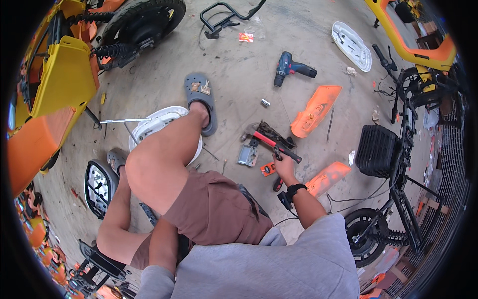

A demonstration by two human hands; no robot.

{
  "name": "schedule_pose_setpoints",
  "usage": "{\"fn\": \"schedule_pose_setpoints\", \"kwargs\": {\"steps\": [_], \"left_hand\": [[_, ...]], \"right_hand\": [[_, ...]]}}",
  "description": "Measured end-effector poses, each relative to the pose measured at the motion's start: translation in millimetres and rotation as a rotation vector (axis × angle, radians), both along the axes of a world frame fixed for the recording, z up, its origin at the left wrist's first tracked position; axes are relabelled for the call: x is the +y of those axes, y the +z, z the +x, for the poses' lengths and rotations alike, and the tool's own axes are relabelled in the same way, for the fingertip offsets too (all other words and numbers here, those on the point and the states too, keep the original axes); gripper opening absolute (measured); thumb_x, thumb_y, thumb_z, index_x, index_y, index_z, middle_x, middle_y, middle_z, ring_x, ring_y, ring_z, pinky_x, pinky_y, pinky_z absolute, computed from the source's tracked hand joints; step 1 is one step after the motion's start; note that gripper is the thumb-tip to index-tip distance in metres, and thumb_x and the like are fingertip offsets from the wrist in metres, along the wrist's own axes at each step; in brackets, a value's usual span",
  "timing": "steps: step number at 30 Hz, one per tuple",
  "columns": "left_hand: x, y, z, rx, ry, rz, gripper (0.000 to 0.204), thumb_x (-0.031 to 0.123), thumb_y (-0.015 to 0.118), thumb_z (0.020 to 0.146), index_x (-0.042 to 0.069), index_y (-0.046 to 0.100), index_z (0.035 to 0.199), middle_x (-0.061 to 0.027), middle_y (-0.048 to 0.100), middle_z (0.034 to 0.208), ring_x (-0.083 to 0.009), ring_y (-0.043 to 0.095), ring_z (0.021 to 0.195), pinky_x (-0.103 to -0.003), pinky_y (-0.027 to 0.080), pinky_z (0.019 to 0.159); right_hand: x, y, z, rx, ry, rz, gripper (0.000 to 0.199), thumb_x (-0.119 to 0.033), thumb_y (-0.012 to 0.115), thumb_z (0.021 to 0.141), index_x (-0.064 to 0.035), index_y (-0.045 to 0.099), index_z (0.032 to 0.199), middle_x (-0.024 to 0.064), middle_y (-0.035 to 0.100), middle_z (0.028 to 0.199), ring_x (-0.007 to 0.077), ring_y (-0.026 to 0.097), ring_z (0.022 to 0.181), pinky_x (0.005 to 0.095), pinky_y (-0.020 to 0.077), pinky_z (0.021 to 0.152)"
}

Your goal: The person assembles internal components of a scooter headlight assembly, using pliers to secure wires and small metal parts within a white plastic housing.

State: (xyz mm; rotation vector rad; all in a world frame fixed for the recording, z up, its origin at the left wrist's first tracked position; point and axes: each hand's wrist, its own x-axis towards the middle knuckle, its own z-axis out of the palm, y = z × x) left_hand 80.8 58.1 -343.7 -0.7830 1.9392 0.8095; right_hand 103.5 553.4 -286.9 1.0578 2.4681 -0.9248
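Observation:
My right hand (284, 168) is low over the floor, fingers curled in at the black grip of a red-shafted claw hammer (264, 137). A small dark piece shows at the fingertips, but I cannot make out what it is. Under and behind the hammer lies a dark metal part (273, 133). Close by are a clear-lidded grey case (247, 155), an orange tool (268, 169) and a black-and-red handle (278, 184). A black band with a small box (287, 198) is on my right wrist. My left forearm (164, 244) passes behind my thigh, which hides the left hand.
A cordless drill (294, 69), a small metal cylinder (265, 103) and orange panels (316, 110) lie ahead. A white shell (167, 119) is by my leg. Yellow bodywork with a wheel (144, 25) stands left; a black bike frame (406, 149) stands right. A cable (353, 199) crosses the floor.

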Motion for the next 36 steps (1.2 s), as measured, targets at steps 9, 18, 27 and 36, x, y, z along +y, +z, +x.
{"fn": "schedule_pose_setpoints", "kwargs": {"steps": [9, 18, 27, 36], "left_hand": [[26, 26, -11, -0.123, -0.130, 0.152, 0.042, 0.014, 0.063, 0.081, 0.001, 0.061, 0.122, -0.0155, 0.071, 0.081, -0.0250, 0.070, 0.068, -0.042, 0.058, 0.054], [51, 47, -8, 0.002, 0.024, 0.259, 0.044, 0.010, 0.055, 0.083, -0.002, 0.062, 0.124, -0.0189, 0.070, 0.085, -0.0271, 0.067, 0.064, -0.038, 0.056, 0.052], [-16, 328, -74, 0.867, 0.597, 0.733, 0.026, 0.019, 0.057, 0.100, -0.002, 0.062, 0.113, -0.0118, 0.071, 0.085, -0.0132, 0.067, 0.066, -0.023, 0.047, 0.048], [-48, 285, -40, 0.939, 1.156, 0.600, 0.017, 0.017, 0.056, 0.100, 0.001, 0.061, 0.103, -0.0079, 0.065, 0.083, -0.0146, 0.060, 0.065, -0.027, 0.046, 0.057]], "right_hand": [[16, -21, -13, 0.100, -0.019, 0.181, 0.042, -0.020, 0.064, 0.086, -0.0083, 0.058, 0.126, 0.0215, 0.071, 0.101, 0.0402, 0.068, 0.097, 0.0470, 0.0519, 0.084], [20, -26, -14, 0.069, 0.220, 0.144, 0.046, -0.019, 0.064, 0.086, -0.0016, 0.056, 0.128, 0.0241, 0.069, 0.110, 0.0421, 0.064, 0.104, 0.0479, 0.0492, 0.089], [-6, 1, -27, 0.063, 0.348, 0.055, 0.042, -0.025, 0.061, 0.086, -0.0007, 0.061, 0.120, 0.0248, 0.069, 0.106, 0.0447, 0.065, 0.099, 0.0516, 0.0497, 0.088], [-35, -4, -28, 0.024, 0.454, 0.020, 0.038, -0.025, 0.060, 0.087, -0.0004, 0.063, 0.115, 0.0263, 0.069, 0.102, 0.0457, 0.065, 0.096, 0.0525, 0.0504, 0.086]]}}
